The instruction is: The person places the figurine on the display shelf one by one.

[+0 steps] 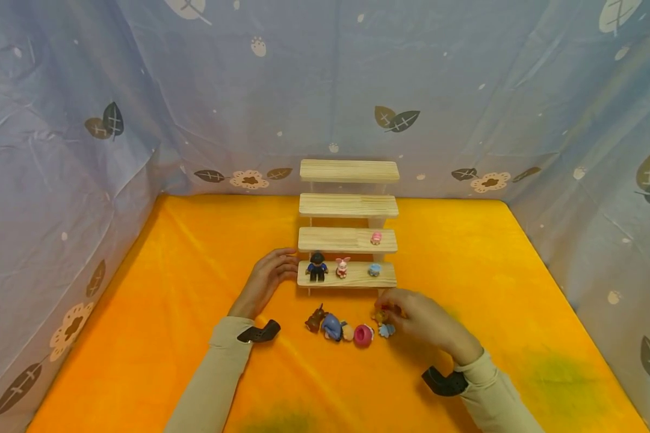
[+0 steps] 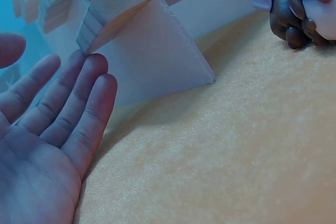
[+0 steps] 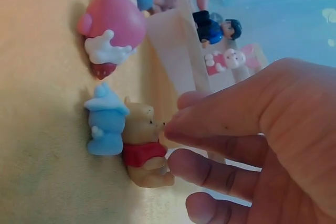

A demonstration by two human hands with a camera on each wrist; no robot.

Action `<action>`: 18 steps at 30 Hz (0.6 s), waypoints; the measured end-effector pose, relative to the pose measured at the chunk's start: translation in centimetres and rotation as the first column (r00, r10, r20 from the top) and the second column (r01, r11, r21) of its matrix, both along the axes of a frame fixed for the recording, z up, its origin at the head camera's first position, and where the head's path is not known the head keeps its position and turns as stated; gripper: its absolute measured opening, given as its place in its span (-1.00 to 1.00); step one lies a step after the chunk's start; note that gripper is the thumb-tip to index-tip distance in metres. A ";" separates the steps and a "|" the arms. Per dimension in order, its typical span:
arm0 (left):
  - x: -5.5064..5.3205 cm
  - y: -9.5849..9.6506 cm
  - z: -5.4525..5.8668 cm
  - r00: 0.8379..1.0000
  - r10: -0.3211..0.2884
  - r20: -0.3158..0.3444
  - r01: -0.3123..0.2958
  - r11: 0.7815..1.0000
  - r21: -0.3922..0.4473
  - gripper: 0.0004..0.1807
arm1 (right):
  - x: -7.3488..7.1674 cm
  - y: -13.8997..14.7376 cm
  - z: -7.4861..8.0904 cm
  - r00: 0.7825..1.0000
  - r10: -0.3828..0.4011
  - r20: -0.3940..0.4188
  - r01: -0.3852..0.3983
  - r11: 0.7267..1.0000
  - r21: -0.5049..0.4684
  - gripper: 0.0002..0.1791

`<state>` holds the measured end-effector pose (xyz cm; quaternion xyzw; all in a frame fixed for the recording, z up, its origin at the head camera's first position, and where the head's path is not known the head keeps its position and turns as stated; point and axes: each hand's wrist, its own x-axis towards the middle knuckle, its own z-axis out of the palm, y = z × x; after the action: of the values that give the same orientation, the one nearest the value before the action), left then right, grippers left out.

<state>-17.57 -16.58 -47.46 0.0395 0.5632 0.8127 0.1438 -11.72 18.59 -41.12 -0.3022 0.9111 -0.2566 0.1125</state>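
Note:
My left hand [image 1: 267,279] reaches to the left end of the wooden stepped shelf [image 1: 327,240], palm showing and fingers extended, fingertips right at the lowest board's edge. My right hand [image 1: 430,319] is over the toys in front of the shelf. In the right wrist view its loosely bent fingers are right at the face and front of a yellow bear figurine [image 3: 147,150] in a red shirt. The bear sits on the cloth against a light-blue figurine [image 3: 105,127]. Beside them lies a round pink toy [image 3: 116,19] with white trim.
The lowest board bears a dark-haired doll [image 1: 317,267], a piglet figurine [image 1: 342,268] and a small blue figurine [image 1: 375,269]. A pink figurine [image 1: 376,238] stands one board higher. A brown figurine [image 1: 314,319] and a blue one [image 1: 332,326] lie left of the pink toy.

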 end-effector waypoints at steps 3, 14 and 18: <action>0.0 0.0 0.0 1.000 0.000 0.000 0.000 1.000 0.003 -0.49 | 0.0 0.0 -0.4 1.000 0.012 -0.025 -0.011 1.000 0.021 -0.82; -0.1 0.0 -0.1 1.000 -0.002 -0.006 0.002 1.000 0.001 -0.50 | 0.2 -0.2 -1.0 0.994 0.028 -0.110 -0.017 0.995 0.101 -0.78; -0.1 0.0 -0.2 1.000 -0.001 -0.006 0.001 1.000 0.002 -0.50 | 0.2 -0.1 -1.0 0.996 0.023 -0.086 -0.013 0.993 0.116 -0.76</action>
<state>-17.68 -16.57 -47.63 0.0424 0.5627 0.8132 0.1422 -11.50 18.46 -42.15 -0.3144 0.9257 -0.1889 0.0925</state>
